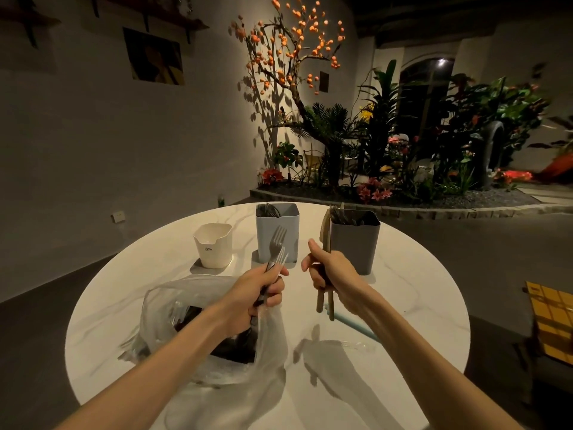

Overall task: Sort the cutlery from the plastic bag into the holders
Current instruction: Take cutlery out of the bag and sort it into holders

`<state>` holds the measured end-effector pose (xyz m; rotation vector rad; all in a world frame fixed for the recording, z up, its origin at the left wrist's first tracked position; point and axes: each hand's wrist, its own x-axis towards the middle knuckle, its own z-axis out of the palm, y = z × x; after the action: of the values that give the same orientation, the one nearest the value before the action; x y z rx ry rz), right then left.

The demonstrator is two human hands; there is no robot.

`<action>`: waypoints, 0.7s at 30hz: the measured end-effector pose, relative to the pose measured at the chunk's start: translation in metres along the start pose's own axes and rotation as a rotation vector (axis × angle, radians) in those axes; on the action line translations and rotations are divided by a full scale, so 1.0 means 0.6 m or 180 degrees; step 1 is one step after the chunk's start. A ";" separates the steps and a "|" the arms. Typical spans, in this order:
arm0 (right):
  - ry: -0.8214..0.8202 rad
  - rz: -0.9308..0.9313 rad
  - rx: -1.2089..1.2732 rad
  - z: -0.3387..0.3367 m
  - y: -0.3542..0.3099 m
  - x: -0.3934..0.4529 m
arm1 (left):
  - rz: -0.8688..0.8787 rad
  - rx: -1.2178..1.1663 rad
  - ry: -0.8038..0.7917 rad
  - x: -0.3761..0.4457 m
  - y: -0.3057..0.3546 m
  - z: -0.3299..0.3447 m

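A clear plastic bag (173,308) with dark cutlery inside lies on the round white table (403,305), front left. My left hand (260,290) grips two forks (277,243) above the bag, tines up. My right hand (328,271) holds two brown knives (325,231) upright, near the dark grey holder (356,246). That holder and the light blue-grey holder (279,231) both have cutlery in them. The cream holder (214,246) at the left looks empty.
A pale blue stick (356,327) and a clear plastic utensil (353,344) lie on the table under my right forearm. A planted bed with a lit orange-leaved tree (291,54) stands behind the table. A yellow patterned item (552,321) is at the right edge.
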<state>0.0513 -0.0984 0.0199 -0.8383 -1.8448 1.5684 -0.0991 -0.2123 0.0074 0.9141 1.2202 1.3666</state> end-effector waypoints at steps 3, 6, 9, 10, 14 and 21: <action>0.0277 -0.0271 0.0062 0.007 0.000 0.003 | 0.0128 0.0296 -0.0113 -0.002 0.000 0.011; 0.0220 -0.0306 0.0705 0.009 -0.008 0.001 | 0.0129 0.0485 -0.0249 -0.004 0.001 0.021; 0.0100 -0.0305 0.0845 0.012 -0.017 -0.001 | 0.0054 0.0713 -0.0421 -0.005 0.001 0.025; 0.0137 -0.0291 0.0865 0.013 -0.019 -0.001 | 0.0022 0.0771 -0.0473 -0.006 0.000 0.024; 0.0348 -0.0405 0.1106 -0.001 -0.028 0.006 | -0.0093 0.1035 -0.0561 -0.009 -0.002 0.019; 0.0642 -0.0478 0.0813 -0.031 -0.066 0.021 | 0.0016 0.0706 -0.0361 0.006 0.007 0.021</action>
<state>0.0535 -0.0816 0.0621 -0.6960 -1.4924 1.5246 -0.0884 -0.2063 0.0136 1.1346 1.2997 1.1821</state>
